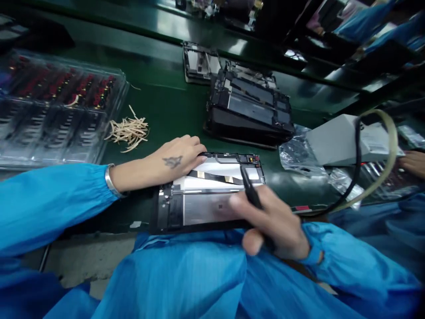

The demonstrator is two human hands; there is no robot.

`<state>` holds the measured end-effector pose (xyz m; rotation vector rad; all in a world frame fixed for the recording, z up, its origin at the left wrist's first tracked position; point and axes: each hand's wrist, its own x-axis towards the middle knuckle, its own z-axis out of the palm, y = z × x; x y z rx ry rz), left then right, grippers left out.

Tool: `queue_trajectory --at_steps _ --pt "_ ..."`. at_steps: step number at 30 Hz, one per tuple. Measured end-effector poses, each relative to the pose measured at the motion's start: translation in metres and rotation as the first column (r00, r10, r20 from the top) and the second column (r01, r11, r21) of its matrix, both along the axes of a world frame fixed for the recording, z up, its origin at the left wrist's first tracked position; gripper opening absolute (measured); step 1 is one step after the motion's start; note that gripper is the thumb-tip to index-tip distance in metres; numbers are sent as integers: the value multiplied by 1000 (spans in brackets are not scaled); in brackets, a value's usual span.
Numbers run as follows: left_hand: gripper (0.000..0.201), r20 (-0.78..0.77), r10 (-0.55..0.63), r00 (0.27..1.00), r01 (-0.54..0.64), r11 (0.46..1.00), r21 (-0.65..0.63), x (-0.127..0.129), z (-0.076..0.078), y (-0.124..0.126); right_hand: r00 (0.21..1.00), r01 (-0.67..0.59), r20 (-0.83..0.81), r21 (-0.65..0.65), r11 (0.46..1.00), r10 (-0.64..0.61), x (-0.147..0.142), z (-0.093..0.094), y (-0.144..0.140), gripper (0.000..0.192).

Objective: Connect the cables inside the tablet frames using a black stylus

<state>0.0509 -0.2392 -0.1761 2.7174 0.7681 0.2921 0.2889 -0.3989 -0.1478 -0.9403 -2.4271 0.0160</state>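
An opened tablet chassis point(202, 204) lies at the near edge of the green bench, its silver battery and black ribbon cable showing. My left hand point(175, 161) rests on the chassis's upper left corner, fingers curled over the frame. My right hand point(272, 221) holds a black pen-like tool point(249, 188) whose tip points at the upper right part of the chassis. Both arms are in blue sleeves.
A stack of open tablet frames point(249, 108) stands behind, with one more frame point(199, 62) further back. A clear tray of small parts point(56, 106) sits at the left beside a pile of tan strips point(129, 130). A grey box point(345, 139), cable and another person's hand point(413, 161) are at the right.
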Motion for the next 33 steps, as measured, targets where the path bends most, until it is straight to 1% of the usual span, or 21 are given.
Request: queue_trajectory --at_steps 1,2,3,5,6,8,9,11,13,15,18,21,24,28,33 --pt "39 2 8 1000 -8 1000 23 0 -3 -4 996 44 -69 -64 997 -49 5 8 9 55" --pt "39 6 1 1000 -2 1000 29 -1 -5 -5 987 77 -130 -121 990 -93 9 15 19 53" --pt "39 11 -20 1000 20 1000 21 -2 -6 -4 974 103 -182 -161 982 -132 14 19 29 47" --pt "38 31 -73 997 73 997 -7 -4 -7 0 942 139 -277 -191 972 -189 21 21 51 28" --pt "38 39 -93 995 94 995 -18 -5 -7 2 922 160 -319 -205 966 -221 24 18 60 23" --pt "38 52 -103 993 105 994 -26 -5 -7 3 892 194 -347 -286 938 -290 30 9 76 24" --pt "38 56 -95 994 97 995 -31 -5 -6 3 890 191 -339 -335 923 -307 32 4 81 26" --pt "39 52 -71 996 73 996 -46 -3 -4 1 910 139 -307 -408 902 -279 37 -5 89 25" --pt "38 46 -59 997 62 996 -58 -2 -3 -1 925 56 -315 -436 898 -211 42 -11 94 20" --pt "38 39 -56 998 59 996 -62 -1 -2 -3 914 -17 -368 -448 894 -167 45 -15 97 20" --pt "38 28 -43 999 45 997 -60 -1 0 -4 882 -85 -449 -445 892 -140 47 -16 101 21" --pt "38 17 -34 999 35 997 -69 -1 1 -4 864 -124 -484 -466 876 -135 46 -16 103 20" --pt "37 16 -27 1000 28 996 -84 -1 2 -4 858 -126 -489 -491 862 -154 44 -16 102 22" --pt "38 31 -26 999 29 995 -96 1 3 -5 871 -77 -449 -526 847 -200 42 -15 100 19" --pt "41 36 -24 999 27 995 -96 0 0 -3 869 -31 -429 -546 837 -248 41 -14 98 16"
